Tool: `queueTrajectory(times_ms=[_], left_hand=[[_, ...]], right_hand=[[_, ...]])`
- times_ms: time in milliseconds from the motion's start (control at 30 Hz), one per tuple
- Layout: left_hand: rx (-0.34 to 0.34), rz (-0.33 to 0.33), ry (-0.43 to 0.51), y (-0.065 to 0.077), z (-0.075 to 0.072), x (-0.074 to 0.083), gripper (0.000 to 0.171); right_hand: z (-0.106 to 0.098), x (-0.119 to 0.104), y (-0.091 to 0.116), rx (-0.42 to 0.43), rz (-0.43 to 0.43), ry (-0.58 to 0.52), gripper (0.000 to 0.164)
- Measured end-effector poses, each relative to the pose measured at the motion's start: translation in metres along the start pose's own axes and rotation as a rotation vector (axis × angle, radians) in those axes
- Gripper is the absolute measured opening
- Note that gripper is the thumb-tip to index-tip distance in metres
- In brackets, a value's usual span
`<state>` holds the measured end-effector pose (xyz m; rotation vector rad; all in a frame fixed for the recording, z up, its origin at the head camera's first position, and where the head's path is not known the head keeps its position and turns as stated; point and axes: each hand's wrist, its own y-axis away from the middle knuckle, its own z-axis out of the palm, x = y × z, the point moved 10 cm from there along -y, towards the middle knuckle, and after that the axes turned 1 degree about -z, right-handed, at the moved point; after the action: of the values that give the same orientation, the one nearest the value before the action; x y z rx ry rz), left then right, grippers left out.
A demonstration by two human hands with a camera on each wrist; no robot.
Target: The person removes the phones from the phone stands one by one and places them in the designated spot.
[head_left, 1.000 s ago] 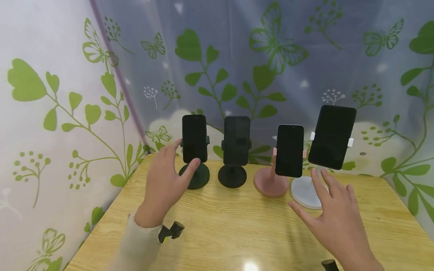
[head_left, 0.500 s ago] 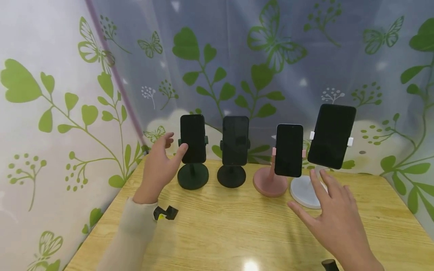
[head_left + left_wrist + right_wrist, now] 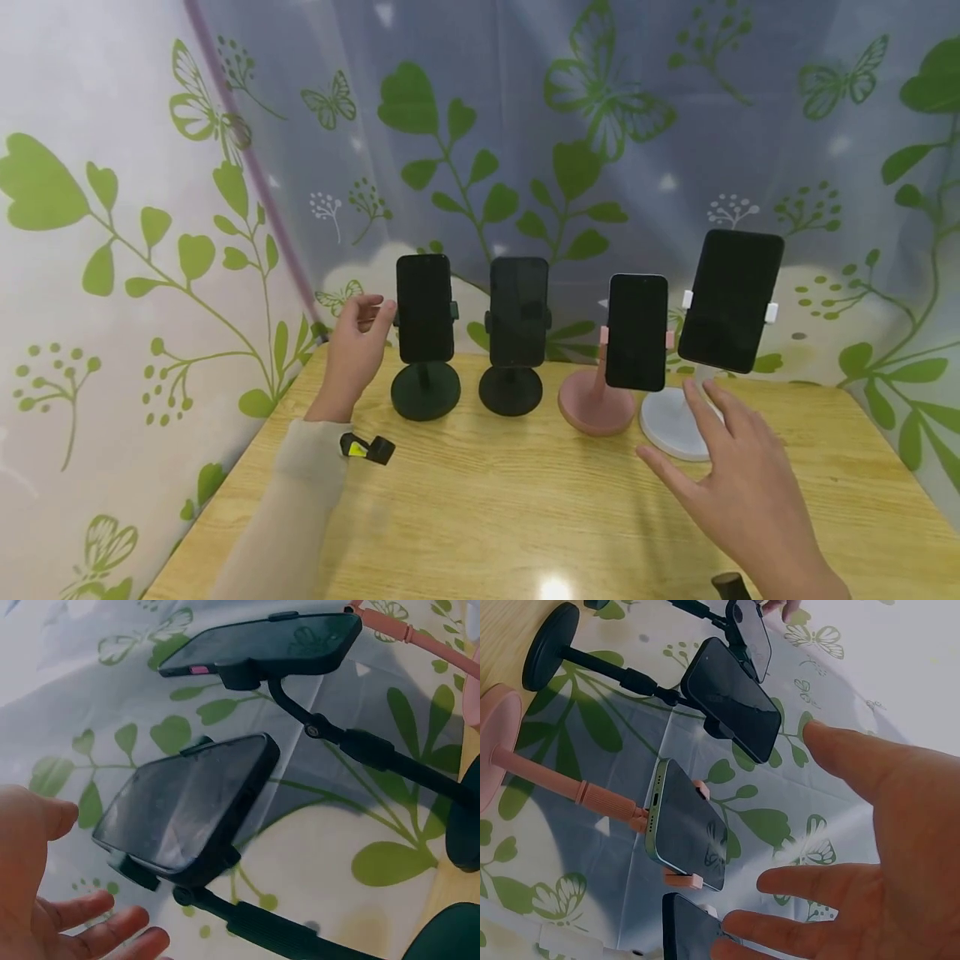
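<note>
On a wooden table [image 3: 465,500] four phone stands are placed side by side in one row, and each of them carries a device with a dark screen. The person's left hand [image 3: 352,350] is beside the green stand [image 3: 425,392], at the left edge of the first phone [image 3: 424,308]. Its fingers are bent a little and its thumb is apart from them, so the grasp is moderately wide; in the left wrist view there is a gap between this hand and the phone. The first phone is nearly upright above the round base, and a green clip [image 3: 453,311] shows at its side. Next to it, the black stand [image 3: 511,392] carries the second phone [image 3: 519,312], also nearly upright. Then comes the pink stand [image 3: 596,408], where the third phone [image 3: 637,333] sits between pink side clips, a little to the right of its base. At the right end, the white stand [image 3: 667,425] supports the larger phone [image 3: 731,300], which leans to the right. The right hand [image 3: 750,483] is in front of this stand, with fingers and thumb spread wide. Its fingertips overlap the white base in the head view, but I cannot tell whether they touch it. A light sleeve [image 3: 300,492] covers the left forearm, and a black device [image 3: 367,450] is at the wrist. Behind the row hangs a cloth [image 3: 480,108] printed with green leaves and butterflies.
</note>
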<state>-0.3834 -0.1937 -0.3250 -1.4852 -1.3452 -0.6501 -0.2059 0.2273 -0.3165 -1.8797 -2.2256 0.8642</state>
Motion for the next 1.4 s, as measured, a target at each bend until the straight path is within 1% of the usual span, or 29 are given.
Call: queueTrajectory(times_ms=[100,233,300,367,500,600,700,867,933,1100,1167,1267,1400], left_hand=[[-0.003,-0.029,0.044,-0.001,0.003,-0.007,0.061],[-0.023,-0.098,0.139,-0.002,0.009,-0.021,0.057],[-0.043,-0.137,0.187,-0.002,0.013,-0.028,0.055],[-0.068,-0.169,0.213,-0.002,0.018,-0.034,0.053],[-0.122,-0.192,0.286,0.000,0.026,-0.042,0.047],[-0.155,-0.185,0.373,0.001,0.030,-0.043,0.043],[-0.171,-0.182,0.458,0.002,0.034,-0.043,0.039],[-0.162,-0.195,0.487,0.000,0.038,-0.042,0.038],[-0.157,-0.207,0.496,0.000,0.041,-0.041,0.038],[-0.168,-0.271,0.605,0.006,0.047,-0.039,0.038],[-0.175,-0.288,0.645,0.009,0.048,-0.038,0.037],[-0.185,-0.282,0.666,0.015,0.048,-0.036,0.035],[-0.180,-0.266,0.681,0.025,0.046,-0.032,0.029]], right_hand=[[-0.001,0.001,0.000,0.001,0.006,-0.016,0.089],[-0.002,0.003,0.000,-0.008,0.020,-0.027,0.088],[-0.001,0.003,0.000,-0.025,0.024,-0.034,0.088],[0.002,0.002,-0.001,-0.053,0.023,-0.043,0.089],[0.007,-0.005,0.000,-0.104,-0.022,-0.061,0.091],[0.008,-0.013,0.001,-0.108,-0.075,-0.084,0.092],[0.009,-0.019,0.002,-0.106,-0.113,-0.139,0.091],[0.012,-0.022,0.000,-0.109,-0.141,-0.194,0.089],[0.013,-0.020,-0.001,-0.124,-0.132,-0.194,0.089],[0.014,-0.014,0.003,-0.188,-0.063,-0.191,0.089],[0.014,-0.013,0.006,-0.199,-0.049,-0.191,0.088],[0.013,-0.014,0.008,-0.194,-0.053,-0.188,0.086],[0.010,-0.016,0.010,-0.176,-0.063,-0.176,0.084]])
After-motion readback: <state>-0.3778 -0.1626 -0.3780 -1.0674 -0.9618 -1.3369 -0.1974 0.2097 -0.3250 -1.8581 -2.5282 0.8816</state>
